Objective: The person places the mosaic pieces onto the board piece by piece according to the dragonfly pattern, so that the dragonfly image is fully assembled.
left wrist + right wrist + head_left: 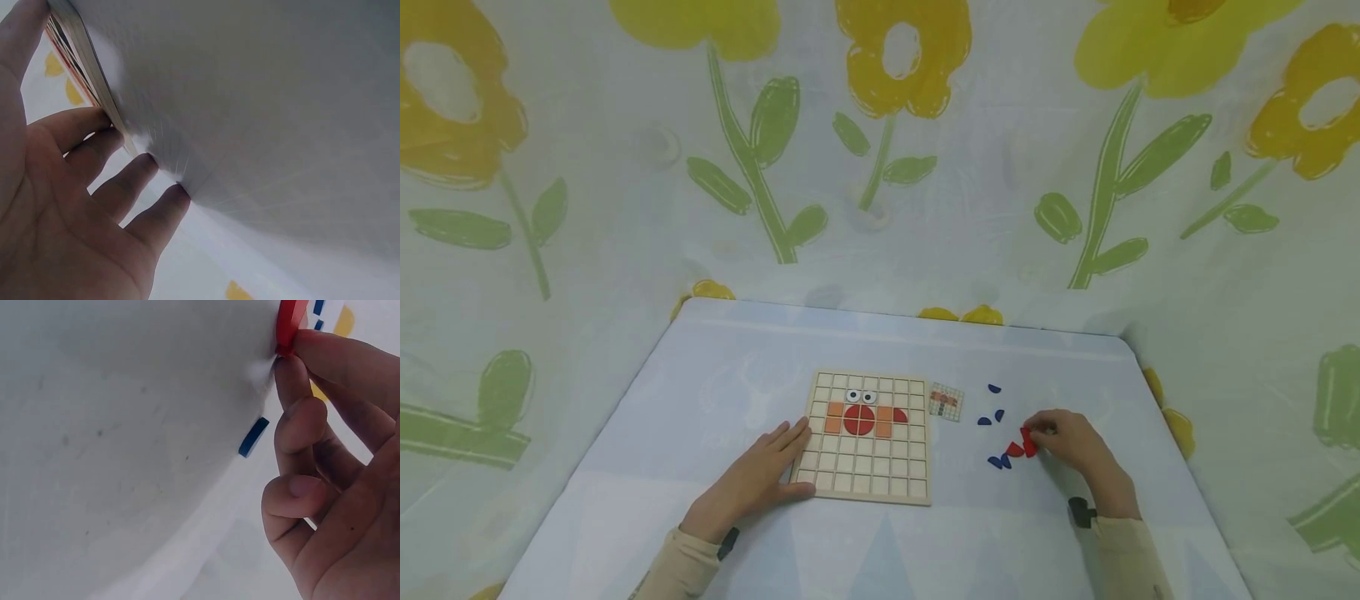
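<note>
My left hand (756, 475) rests along the left edge of a wooden grid board (861, 462), its fingers straight and the thumb near the lower corner. On the board, red quarter-circle pieces (859, 419) form a disc flanked by orange squares (884, 422), with two eye tiles (861, 397) above. One more red quarter piece (899, 415) sits at the right. To the right of the board, my right hand (1075, 442) pinches a red piece (290, 325) between thumb and forefinger, low over the table. Another red piece (1015, 450) lies beside the fingertips.
Several blue half-round pieces (984, 422) lie scattered between the board and my right hand. A small picture card (946, 402) is at the board's upper right. The white table (737, 367) meets a flower-printed curtain (970, 183) at the back and sides.
</note>
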`<state>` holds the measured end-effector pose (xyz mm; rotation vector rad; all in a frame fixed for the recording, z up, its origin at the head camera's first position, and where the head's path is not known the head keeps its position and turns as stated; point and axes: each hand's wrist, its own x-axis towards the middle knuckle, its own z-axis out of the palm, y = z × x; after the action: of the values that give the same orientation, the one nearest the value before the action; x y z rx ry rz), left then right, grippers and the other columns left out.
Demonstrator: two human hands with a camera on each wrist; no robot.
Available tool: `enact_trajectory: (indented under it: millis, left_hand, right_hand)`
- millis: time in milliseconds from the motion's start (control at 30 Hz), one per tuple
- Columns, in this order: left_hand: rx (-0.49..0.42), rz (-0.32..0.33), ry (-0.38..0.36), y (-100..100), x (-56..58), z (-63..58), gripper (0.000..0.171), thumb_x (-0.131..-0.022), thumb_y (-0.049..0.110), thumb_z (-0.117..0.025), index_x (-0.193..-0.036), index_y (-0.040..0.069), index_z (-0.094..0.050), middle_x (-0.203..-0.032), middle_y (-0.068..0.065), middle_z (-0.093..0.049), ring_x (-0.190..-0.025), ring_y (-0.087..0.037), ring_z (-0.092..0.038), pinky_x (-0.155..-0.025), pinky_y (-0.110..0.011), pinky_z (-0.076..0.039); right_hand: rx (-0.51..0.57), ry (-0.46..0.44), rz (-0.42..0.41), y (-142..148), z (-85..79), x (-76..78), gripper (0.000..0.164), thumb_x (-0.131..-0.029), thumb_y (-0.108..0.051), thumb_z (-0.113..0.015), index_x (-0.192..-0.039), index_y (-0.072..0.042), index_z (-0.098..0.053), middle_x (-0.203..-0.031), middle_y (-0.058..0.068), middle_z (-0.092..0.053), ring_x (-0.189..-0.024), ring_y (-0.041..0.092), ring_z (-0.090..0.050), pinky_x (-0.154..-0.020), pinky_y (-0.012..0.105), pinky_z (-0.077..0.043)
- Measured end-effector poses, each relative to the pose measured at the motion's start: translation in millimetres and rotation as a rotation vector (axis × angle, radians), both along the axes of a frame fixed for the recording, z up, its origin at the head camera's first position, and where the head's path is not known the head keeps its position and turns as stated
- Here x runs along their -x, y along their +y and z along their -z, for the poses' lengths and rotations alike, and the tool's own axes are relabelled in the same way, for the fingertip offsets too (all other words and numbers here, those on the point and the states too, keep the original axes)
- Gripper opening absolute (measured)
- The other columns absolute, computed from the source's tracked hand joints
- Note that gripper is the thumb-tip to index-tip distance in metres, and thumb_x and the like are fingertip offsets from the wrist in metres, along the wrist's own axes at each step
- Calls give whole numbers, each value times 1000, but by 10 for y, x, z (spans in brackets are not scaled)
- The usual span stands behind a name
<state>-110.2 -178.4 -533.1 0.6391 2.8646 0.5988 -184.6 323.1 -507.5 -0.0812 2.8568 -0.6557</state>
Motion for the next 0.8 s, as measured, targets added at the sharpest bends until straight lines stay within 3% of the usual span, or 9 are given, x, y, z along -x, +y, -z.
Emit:
enact_trajectory:
  millis: [800]
  left_hand:
    - [7, -7, -11, 16, -2, -28, 91, -88, 52, -73, -155, 1, -39, -164, -12, -31, -149, -40, -28, -119, -58, -29]
  right_hand:
    - [6, -20, 39, -151, 85, 97, 20, -95, -12, -70, -114, -6, -74, -99, 6, -70, -87, 22, -60, -77, 42, -58]
